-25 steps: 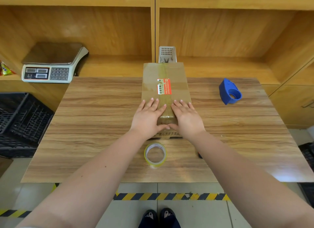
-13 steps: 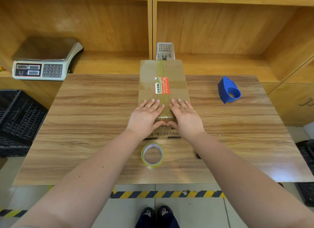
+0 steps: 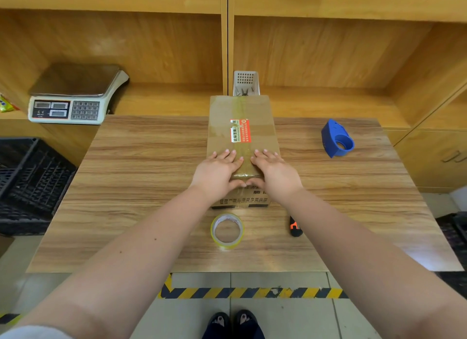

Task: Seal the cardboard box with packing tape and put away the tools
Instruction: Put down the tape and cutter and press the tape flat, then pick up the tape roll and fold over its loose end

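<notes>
A long cardboard box (image 3: 241, 111) lies lengthwise in the middle of the wooden table (image 3: 141, 177), with a strip of tape along its top seam and a red and white label. My left hand (image 3: 217, 173) and my right hand (image 3: 274, 173) lie flat, fingers spread, on the near end of the box top, either side of the seam. Both thumbs press the near top edge. A roll of clear tape (image 3: 227, 231) lies flat on the table just in front of the box. A black and orange utility knife (image 3: 295, 227) shows beside my right forearm.
A blue tape dispenser (image 3: 337, 141) stands at the table's back right. A white perforated basket (image 3: 246, 83) sits on the shelf behind the box. A weighing scale (image 3: 75, 94) is on the left shelf, black crates (image 3: 27, 182) stand left of the table.
Both hands stay flat on the box's near end. The view has shifted slightly, and the knife beside my right forearm shows more.
</notes>
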